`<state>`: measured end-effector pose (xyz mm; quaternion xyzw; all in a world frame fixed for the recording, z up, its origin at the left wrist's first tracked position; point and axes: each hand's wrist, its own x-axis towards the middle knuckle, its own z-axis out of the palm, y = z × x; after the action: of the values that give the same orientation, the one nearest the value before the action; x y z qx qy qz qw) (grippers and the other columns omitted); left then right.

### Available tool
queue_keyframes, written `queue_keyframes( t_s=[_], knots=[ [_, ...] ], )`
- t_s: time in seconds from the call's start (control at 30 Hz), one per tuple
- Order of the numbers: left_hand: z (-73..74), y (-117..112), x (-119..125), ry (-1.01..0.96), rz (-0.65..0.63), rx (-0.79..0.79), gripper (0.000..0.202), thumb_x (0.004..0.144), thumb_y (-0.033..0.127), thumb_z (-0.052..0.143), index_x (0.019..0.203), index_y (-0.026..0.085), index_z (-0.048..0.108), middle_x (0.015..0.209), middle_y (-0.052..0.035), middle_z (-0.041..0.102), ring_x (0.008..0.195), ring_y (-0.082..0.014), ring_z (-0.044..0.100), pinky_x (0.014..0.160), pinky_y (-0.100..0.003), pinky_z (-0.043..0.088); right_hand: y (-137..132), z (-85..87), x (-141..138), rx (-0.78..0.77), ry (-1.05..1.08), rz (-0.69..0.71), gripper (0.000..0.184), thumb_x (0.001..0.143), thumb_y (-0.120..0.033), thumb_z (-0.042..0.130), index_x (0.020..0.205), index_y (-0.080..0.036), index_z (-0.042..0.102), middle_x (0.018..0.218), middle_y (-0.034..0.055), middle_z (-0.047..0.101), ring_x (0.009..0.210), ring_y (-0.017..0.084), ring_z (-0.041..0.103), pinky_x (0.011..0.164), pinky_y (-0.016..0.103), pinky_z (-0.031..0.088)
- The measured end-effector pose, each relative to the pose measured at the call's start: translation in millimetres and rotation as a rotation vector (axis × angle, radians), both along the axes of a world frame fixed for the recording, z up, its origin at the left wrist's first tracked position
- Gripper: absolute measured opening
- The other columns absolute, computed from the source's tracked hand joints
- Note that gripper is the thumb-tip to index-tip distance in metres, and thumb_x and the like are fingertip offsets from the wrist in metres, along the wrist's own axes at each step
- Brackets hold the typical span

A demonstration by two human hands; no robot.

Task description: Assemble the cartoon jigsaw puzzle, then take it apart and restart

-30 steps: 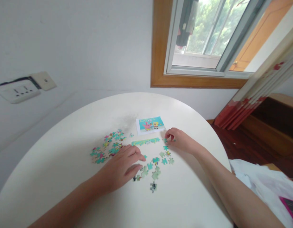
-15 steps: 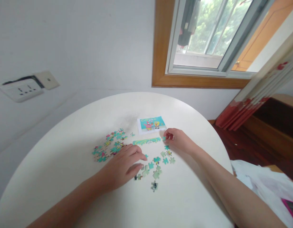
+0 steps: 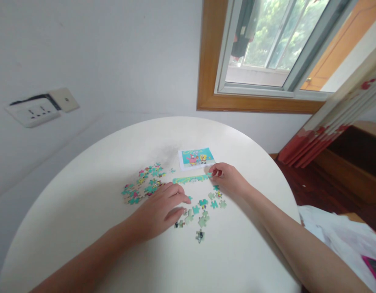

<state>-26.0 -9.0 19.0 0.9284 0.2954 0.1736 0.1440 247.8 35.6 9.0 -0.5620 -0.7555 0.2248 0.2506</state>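
Observation:
My right hand (image 3: 229,177) pinches a small teal jigsaw puzzle piece (image 3: 210,175) at the right end of a joined strip of puzzle pieces (image 3: 189,179); whether it is locked in cannot be made out. My left hand (image 3: 159,209) rests on the table, fingers apart and holding nothing. Beyond the strip lies a picture card (image 3: 196,158) with a pink and a yellow cartoon figure. Loose pale green and teal pieces (image 3: 203,219) are scattered between the hands. A pile of mixed pieces (image 3: 142,185) spreads beyond my left hand, which partly covers its edge.
Everything lies on a round white table (image 3: 93,179) against the wall. A wall socket (image 3: 33,112) is at the left, a window (image 3: 261,49) at the back right. White plastic bags (image 3: 334,240) and a red-and-white curtain (image 3: 309,140) are off the table's right side.
My right hand has brought the teal puzzle piece slightly in against the strip's right end. My left hand stays in place. The view has shifted a little.

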Motion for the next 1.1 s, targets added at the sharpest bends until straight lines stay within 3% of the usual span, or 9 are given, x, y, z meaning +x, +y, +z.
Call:
queue_keyframes(
  t_s=[0.43, 0.67, 0.8, 1.1],
  knots=[
    [-0.2, 0, 0, -0.016, -0.013, -0.003, 0.020, 0.091, 0.017, 0.050, 0.107, 0.022, 0.062, 0.103, -0.0056, 0.056, 0.099, -0.0212, 0.050, 0.090, -0.035, 0.037, 1, -0.7, 0, -0.033, -0.018, -0.027, 0.026, 0.074, -0.017, 0.065, 0.099, -0.018, 0.071, 0.088, 0.0030, 0.067, 0.073, 0.013, 0.057, 0.069, 0.024, 0.044],
    [-0.2, 1, -1, -0.011, -0.005, -0.002, 0.020, 0.091, 0.017, 0.050, 0.107, 0.022, 0.061, 0.103, -0.0051, 0.056, 0.099, -0.0211, 0.050, 0.091, -0.035, 0.036, 0, 3.0, 4, -0.007, -0.053, -0.007, 0.028, 0.083, -0.020, 0.059, 0.109, -0.018, 0.070, 0.091, 0.0047, 0.066, 0.074, 0.013, 0.057, 0.072, 0.024, 0.044],
    [0.0, 1, -1, -0.015, -0.008, 0.004, 0.020, 0.091, 0.017, 0.050, 0.107, 0.022, 0.061, 0.103, -0.0054, 0.056, 0.100, -0.0212, 0.050, 0.091, -0.035, 0.036, -1, 6.7, 7, 0.035, -0.091, -0.006, 0.028, 0.083, -0.012, 0.055, 0.104, -0.019, 0.072, 0.092, 0.0050, 0.065, 0.075, 0.012, 0.057, 0.075, 0.024, 0.045],
    [1.8, 0, -1, -0.008, 0.004, 0.003, 0.019, 0.092, 0.019, 0.049, 0.106, 0.022, 0.062, 0.103, -0.0058, 0.057, 0.100, -0.0215, 0.051, 0.091, -0.036, 0.038, 1, -4.1, 6, 0.059, -0.078, -0.004, 0.018, 0.084, -0.022, 0.061, 0.095, -0.023, 0.075, 0.090, 0.0038, 0.063, 0.070, 0.011, 0.057, 0.071, 0.023, 0.045]
  ],
)
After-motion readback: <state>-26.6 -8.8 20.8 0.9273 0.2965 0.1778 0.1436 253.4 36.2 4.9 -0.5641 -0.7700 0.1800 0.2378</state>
